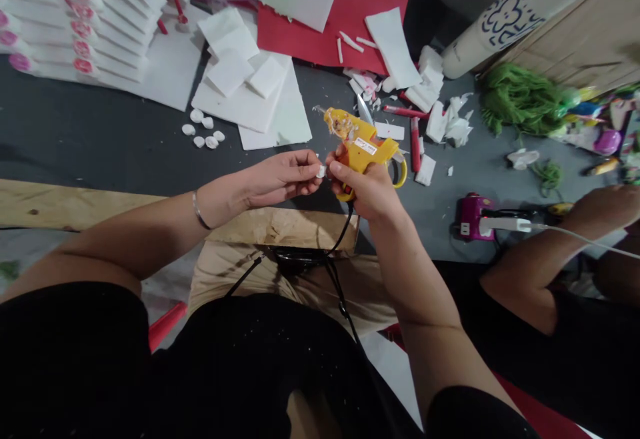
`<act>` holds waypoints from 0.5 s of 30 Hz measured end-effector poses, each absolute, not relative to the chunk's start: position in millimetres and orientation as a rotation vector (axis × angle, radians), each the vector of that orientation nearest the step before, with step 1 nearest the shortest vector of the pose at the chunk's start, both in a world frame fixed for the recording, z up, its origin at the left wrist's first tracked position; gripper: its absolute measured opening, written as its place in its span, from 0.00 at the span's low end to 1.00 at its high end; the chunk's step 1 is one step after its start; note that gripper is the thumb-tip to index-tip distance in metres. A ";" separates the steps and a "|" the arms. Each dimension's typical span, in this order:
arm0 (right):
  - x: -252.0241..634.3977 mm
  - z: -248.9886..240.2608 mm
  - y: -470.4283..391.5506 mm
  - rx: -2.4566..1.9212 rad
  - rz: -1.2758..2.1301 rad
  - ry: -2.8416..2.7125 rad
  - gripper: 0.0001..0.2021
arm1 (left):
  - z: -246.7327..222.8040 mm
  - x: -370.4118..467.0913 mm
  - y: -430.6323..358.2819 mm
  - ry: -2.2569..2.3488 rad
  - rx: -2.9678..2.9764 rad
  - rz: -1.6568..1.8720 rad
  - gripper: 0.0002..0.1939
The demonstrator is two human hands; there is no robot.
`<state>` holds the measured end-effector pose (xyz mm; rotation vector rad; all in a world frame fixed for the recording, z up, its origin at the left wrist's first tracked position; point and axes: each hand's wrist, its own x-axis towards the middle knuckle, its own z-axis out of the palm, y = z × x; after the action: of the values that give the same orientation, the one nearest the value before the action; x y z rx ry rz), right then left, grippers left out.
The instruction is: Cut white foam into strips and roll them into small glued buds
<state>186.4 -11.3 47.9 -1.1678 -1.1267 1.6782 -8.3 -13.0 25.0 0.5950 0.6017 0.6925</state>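
Note:
My left hand pinches a small white piece between thumb and fingertips, above the table's front edge. Close beside it, my right hand is wrapped round the handle of a yellow glue gun, whose nozzle points up and to the left. The tip of my right thumb comes near the white piece; whether it touches, I cannot tell. A black cord runs down from the glue gun's handle. Partly hidden behind the gun lie scissors. Several small white rounded pieces rest on the table to the left.
White sheets and squares and red paper lie at the back. Rows of pink-tipped white items fill the far left. A purple power socket, green yarn and a co-worker's arm are to the right.

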 end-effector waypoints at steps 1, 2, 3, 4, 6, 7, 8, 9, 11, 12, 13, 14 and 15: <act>184.7 48.2 -11.5 -1.175 1.701 -1.101 0.30 | 24.4 -8.6 -13.0 0.591 0.605 0.692 0.20; 182.8 48.2 -11.8 -1.183 1.729 -1.086 0.31 | 23.8 -8.8 -13.1 0.578 0.612 0.693 0.22; 180.9 48.1 -12.0 -1.193 1.756 -1.080 0.31 | 23.1 -8.8 -13.1 0.567 0.614 0.695 0.23; 179.3 47.8 -12.3 -1.202 1.777 -1.078 0.31 | 22.5 -8.7 -13.1 0.562 0.614 0.699 0.24; 177.6 47.0 -12.4 -1.221 1.782 -1.083 0.32 | 22.0 -8.2 -13.1 0.566 0.612 0.707 0.24; 178.0 46.6 -12.2 -1.231 1.764 -1.104 0.32 | 22.3 -7.9 -13.1 0.571 0.610 0.709 0.23; 179.7 46.3 -11.6 -1.243 1.736 -1.148 0.31 | 22.9 -7.7 -13.0 0.574 0.607 0.711 0.22; 182.8 46.0 -10.5 -1.261 1.688 -1.215 0.30 | 23.9 -7.4 -12.9 0.576 0.600 0.712 0.21; 193.4 44.5 -7.0 -1.311 1.486 -1.394 0.25 | 26.3 -7.2 -12.5 0.585 0.576 0.711 0.20; 200.4 42.9 -4.5 -1.341 1.325 -1.489 0.23 | 27.5 -7.3 -12.2 0.597 0.561 0.709 0.19; 207.9 40.5 -1.9 -1.373 1.129 -1.572 0.20 | 28.6 -7.7 -11.9 0.612 0.550 0.705 0.18; 215.3 37.0 0.8 -1.404 0.922 -1.647 0.17 | 29.6 -8.3 -11.4 0.627 0.543 0.701 0.18; 222.1 32.6 3.2 -1.439 0.738 -1.723 0.16 | 30.3 -9.0 -10.9 0.639 0.540 0.697 0.17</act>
<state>222.1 3.2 32.6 -1.4386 -1.7234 0.7381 -9.0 -10.9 30.3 0.5403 0.6391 0.6966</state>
